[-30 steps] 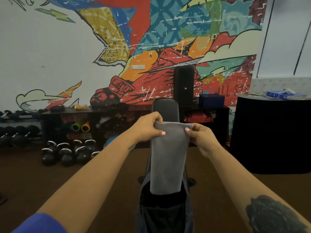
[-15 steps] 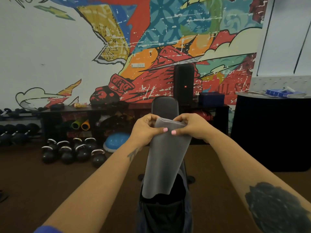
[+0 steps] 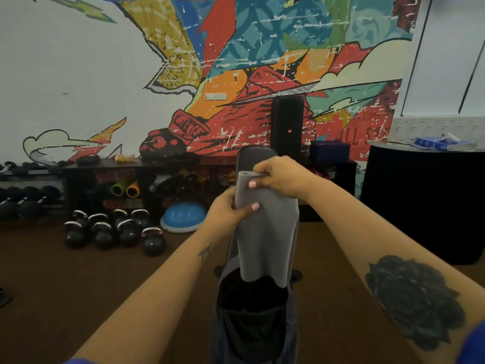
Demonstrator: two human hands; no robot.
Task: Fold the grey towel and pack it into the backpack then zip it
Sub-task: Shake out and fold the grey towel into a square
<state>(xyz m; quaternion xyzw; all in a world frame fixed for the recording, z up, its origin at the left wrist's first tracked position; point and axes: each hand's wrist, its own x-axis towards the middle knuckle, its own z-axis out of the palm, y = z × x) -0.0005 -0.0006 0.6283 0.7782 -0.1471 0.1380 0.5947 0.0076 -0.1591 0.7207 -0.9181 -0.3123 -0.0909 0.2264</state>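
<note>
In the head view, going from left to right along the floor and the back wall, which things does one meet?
Dumbbells → kettlebells → blue balance dome → grey towel held above the backpack → blue box → black counter.

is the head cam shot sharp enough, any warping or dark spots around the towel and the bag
Head view: wide-angle bend curves the wall lines at the right edge; towel and both hands, left and right, are evenly lit and fairly sharp; the open backpack interior is too dark to read; no glare.
</note>
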